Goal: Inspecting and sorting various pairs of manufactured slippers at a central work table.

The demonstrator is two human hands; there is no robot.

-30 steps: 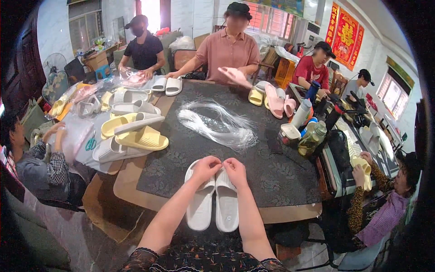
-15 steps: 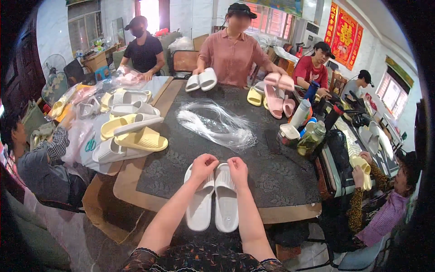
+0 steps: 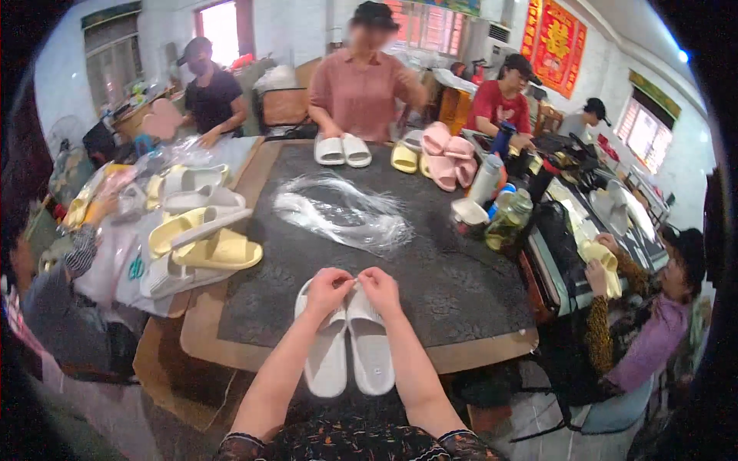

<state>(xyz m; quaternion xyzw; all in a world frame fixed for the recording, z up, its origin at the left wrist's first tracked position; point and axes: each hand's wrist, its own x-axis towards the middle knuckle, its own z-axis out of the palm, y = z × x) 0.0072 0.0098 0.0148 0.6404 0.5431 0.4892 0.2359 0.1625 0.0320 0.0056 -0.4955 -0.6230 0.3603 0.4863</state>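
Both hands meet at the top end of a pair of white slippers (image 3: 350,349) lying side by side, soles down, at the near edge of the dark worktop (image 3: 461,284). Left hand (image 3: 327,290) sits on the left slipper's strap, right hand (image 3: 380,290) on the right one's, fingers curled narrow and pinching something small between them, too tiny to tell what. To do this well I'd say keep the two slippers flush and level, pinch close to the straps, don't let either slide off the edge. Forearms come in from below, angled inward, wrists bent down, knuckles nearly touching. Clear plastic bags (image 3: 342,215) lie mid-worktop; yellow slippers (image 3: 215,246) are piled to the left.
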